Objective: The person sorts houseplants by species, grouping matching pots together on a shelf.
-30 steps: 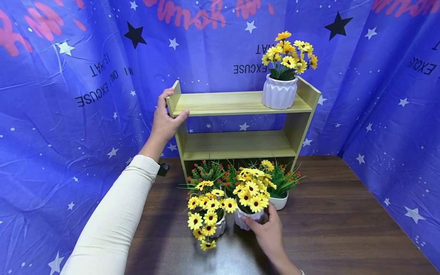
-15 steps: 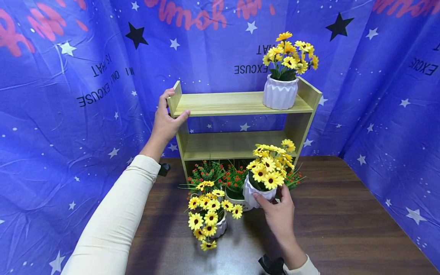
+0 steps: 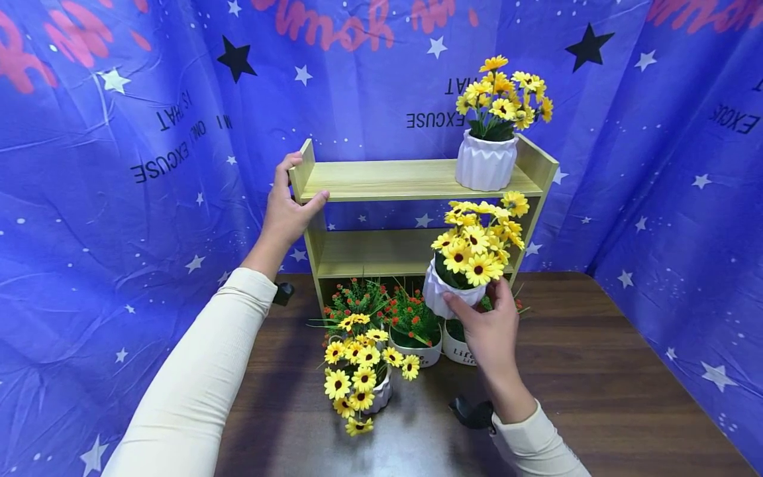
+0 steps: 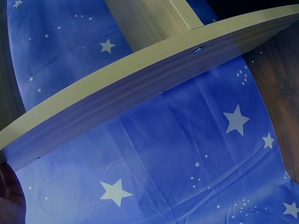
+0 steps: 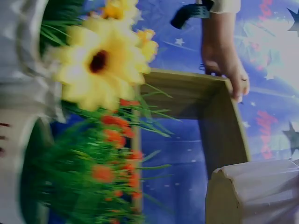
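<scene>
My left hand (image 3: 287, 205) grips the upper left side of a small wooden shelf (image 3: 381, 179), fingers behind the side panel and thumb at the top board's front. The left wrist view shows the panel's outer face (image 4: 163, 79) and part of the hand at lower left. My right hand (image 3: 495, 334) holds a white ridged flowerpot (image 3: 444, 295) with yellow daisy-like flowers (image 3: 477, 242), raised before the middle board and slightly tilted. A similar potted plant (image 3: 485, 162) stands at the top board's right end. Another yellow-flowered pot (image 3: 378, 397) stands on the table, blooms leaning left.
White pots with red-flecked greenery (image 3: 414, 315) stand along the shelf's foot, partly hidden by the raised pot and other flowers. The wooden table (image 3: 608, 371) meets a blue star-printed curtain (image 3: 369, 86) behind and at both sides. Black straps (image 3: 471, 412) show at the wrists.
My right hand has lifted the yellow-flowered pot from the table, up and to the right, uncovering the pots behind. My left hand has stayed on the shelf.
</scene>
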Available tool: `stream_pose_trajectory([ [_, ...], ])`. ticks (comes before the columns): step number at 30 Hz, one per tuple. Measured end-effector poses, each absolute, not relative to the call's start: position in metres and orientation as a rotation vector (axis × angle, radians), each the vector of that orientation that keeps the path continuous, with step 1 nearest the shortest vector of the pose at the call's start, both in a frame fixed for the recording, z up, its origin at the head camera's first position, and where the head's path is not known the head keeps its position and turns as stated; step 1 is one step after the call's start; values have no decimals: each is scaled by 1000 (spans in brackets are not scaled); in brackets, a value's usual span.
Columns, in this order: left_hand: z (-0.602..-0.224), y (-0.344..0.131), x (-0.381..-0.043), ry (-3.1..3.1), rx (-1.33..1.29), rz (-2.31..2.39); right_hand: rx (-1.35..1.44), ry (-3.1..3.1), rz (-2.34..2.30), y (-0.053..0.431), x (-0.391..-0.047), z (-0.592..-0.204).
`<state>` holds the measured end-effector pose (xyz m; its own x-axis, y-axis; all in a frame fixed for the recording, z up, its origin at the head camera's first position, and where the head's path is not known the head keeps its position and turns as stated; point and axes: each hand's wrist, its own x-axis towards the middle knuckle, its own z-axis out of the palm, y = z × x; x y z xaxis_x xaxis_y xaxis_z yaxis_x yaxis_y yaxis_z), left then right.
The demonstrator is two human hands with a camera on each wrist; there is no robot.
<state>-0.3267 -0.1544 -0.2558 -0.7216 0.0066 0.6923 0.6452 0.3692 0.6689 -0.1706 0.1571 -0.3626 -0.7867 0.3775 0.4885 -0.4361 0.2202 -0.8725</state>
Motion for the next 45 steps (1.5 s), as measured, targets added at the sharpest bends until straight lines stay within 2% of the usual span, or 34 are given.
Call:
stream_pose_trajectory([
  [13, -257, -154, -326, -2045, -565, -1367, 202, -1746, 1639, 157, -197, -295],
  [24, -257, -153, -328, -2065, -558, -1375, 296, -1712, 1654, 156, -223, -253],
  [45, -256, -156, -326, -2043, -589, -1342, 211, -1935, 1629, 134, -265, -220],
])
